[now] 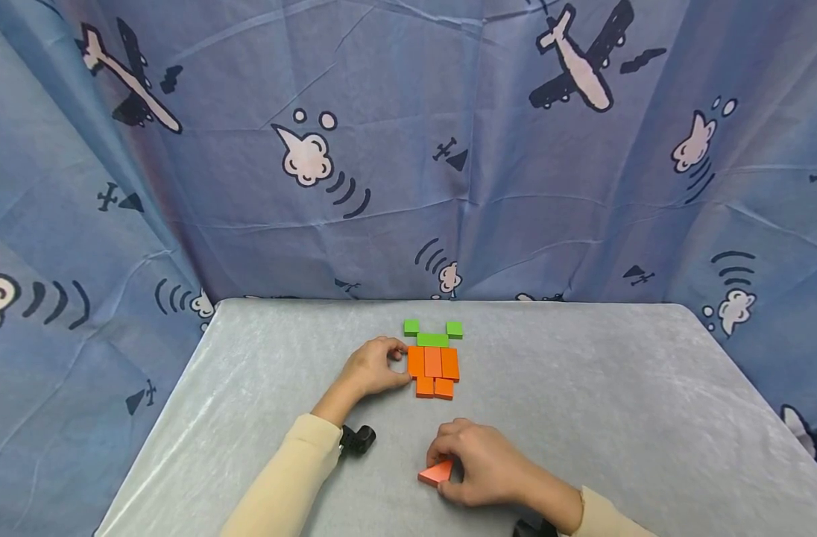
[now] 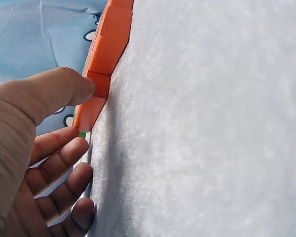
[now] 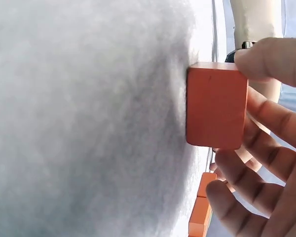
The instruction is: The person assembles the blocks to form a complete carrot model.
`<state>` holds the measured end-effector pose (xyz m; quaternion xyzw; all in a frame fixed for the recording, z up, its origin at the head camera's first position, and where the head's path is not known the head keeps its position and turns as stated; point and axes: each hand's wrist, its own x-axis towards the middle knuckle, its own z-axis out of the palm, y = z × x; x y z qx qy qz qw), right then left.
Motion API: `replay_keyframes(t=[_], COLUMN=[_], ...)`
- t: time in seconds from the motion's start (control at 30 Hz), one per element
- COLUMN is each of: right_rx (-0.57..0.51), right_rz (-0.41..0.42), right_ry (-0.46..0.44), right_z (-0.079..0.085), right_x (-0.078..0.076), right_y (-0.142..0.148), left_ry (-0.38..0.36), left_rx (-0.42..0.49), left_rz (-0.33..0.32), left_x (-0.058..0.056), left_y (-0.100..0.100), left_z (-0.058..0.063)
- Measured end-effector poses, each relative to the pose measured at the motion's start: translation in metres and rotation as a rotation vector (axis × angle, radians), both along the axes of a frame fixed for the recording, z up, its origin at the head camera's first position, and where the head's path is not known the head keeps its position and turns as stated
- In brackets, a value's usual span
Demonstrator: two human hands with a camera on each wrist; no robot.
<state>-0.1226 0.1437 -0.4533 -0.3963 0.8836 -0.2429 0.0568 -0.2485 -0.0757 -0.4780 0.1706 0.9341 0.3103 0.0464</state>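
Observation:
My left hand [image 1: 375,367] is at the left side of a flat figure of blocks, holding the left upright orange block [image 1: 416,362] lightly. Its thumb meets the near end and a fingertip the far corner; the other fingers are loosely bent beside it. Nearer the front, my right hand [image 1: 478,459] pinches an orange triangular block [image 1: 437,473] low over the table, thumb on one side and fingers on the other. The right wrist view shows a rectangular face of this triangular block [image 3: 216,107].
A salmon block [image 1: 432,362] and another orange block [image 1: 450,365] complete the figure's middle row. Two small orange blocks lie below it, a green bar [image 1: 432,340] and two green squares above. The pale cloth-covered table [image 1: 583,403] ends at a patterned blue curtain [image 1: 395,149].

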Motion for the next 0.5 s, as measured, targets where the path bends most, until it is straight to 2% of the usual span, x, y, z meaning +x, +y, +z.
replay_keyframes(t=[0.23, 0.5], right_rx=[-0.002, -0.003], right_rz=[-0.029, -0.146], right_ry=[0.016, 0.101], right_z=[0.003, 0.008], right_x=[-0.010, -0.034], right_y=[-0.002, -0.007], left_ry=[-0.002, 0.003], left_rx=[0.008, 0.010], left_rz=[0.009, 0.007], left_x=[0.001, 0.000], left_y=[0.000, 0.001], left_z=[0.000, 0.001])
